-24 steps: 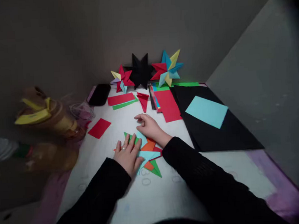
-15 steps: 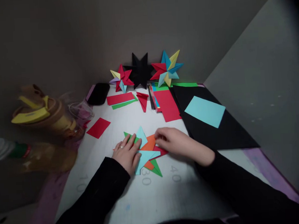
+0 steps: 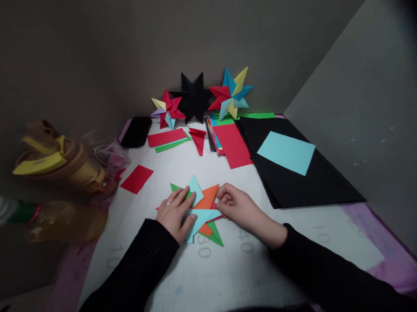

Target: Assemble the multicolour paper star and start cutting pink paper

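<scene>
A many-pointed folded paper star (image 3: 201, 215) in light blue, orange, green and red lies flat on the white mat in front of me. Over its left side my left hand (image 3: 175, 213) rests palm down, fingers stretched out and pressing the paper. At the star's right edge, my right hand (image 3: 235, 204) has its fingers curled together in a pinch at the red point, which they partly cover. The left tips of the star are mostly hidden beneath my left hand.
Finished paper stars (image 3: 231, 94) lean on the back wall, one black (image 3: 193, 98). Nearby lie a folded red piece (image 3: 198, 138), red sheets (image 3: 233, 145), a red rectangle (image 3: 137, 179) and a phone (image 3: 135, 131). A light blue sheet (image 3: 286, 152) lies on black paper (image 3: 316, 187). A pot (image 3: 71, 162) stands left.
My right hand has shifted slightly down along the star's right edge, uncovering more of the orange point. My left hand stays in place on the paper.
</scene>
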Demonstrator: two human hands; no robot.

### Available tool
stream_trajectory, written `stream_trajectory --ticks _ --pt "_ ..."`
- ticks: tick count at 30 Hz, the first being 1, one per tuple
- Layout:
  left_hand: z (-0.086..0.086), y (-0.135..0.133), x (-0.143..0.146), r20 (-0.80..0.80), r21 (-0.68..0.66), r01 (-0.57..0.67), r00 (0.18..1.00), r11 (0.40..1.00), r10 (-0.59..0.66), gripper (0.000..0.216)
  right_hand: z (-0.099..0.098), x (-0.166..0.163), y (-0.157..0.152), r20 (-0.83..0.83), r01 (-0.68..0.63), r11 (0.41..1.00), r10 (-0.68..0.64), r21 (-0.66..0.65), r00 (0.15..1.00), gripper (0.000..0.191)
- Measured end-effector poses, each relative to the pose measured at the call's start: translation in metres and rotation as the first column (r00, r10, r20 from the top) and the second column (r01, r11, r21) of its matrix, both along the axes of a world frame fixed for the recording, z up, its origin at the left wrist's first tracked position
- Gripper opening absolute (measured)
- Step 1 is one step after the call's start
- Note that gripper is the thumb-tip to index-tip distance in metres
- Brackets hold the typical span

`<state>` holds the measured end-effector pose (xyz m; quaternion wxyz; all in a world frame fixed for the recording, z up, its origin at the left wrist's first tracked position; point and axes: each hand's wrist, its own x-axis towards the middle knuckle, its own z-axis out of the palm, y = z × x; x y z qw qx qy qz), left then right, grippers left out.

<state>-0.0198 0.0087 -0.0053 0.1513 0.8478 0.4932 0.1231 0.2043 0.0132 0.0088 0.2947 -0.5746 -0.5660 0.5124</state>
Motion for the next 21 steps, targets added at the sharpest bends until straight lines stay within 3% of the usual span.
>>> stream_trajectory --ticks 5,9,13,17,21 --pt "-0.004 0.002 -0.004 0.046 -0.01 0.027 0.999 1.0 -0.027 0.054 -0.002 -0.004 0.002 -0.017 -0.003 1.0 0.003 0.03 1.0 0.013" --pt "-0.01 0.004 -0.009 0.143 0.025 0.041 0.989 0.999 -0.044 0.05 -0.001 -0.002 0.005 0.126 -0.05 0.975 0.022 0.219 0.992 0.011" --pt "-0.015 0.006 -0.011 0.251 0.078 0.049 0.966 0.996 -0.067 0.046 0.004 0.002 0.012 0.334 -0.268 0.859 0.122 0.436 0.935 0.025" --pt "-0.015 0.006 -0.012 0.305 0.077 0.04 0.95 0.996 -0.062 0.045 0.007 0.004 0.024 0.492 -0.495 0.736 0.251 0.462 0.834 0.033" --pt "-0.014 0.008 -0.013 0.337 0.07 0.035 0.94 0.997 -0.057 0.042 0.005 0.004 0.034 0.496 -0.564 0.665 0.32 0.489 0.807 0.025"
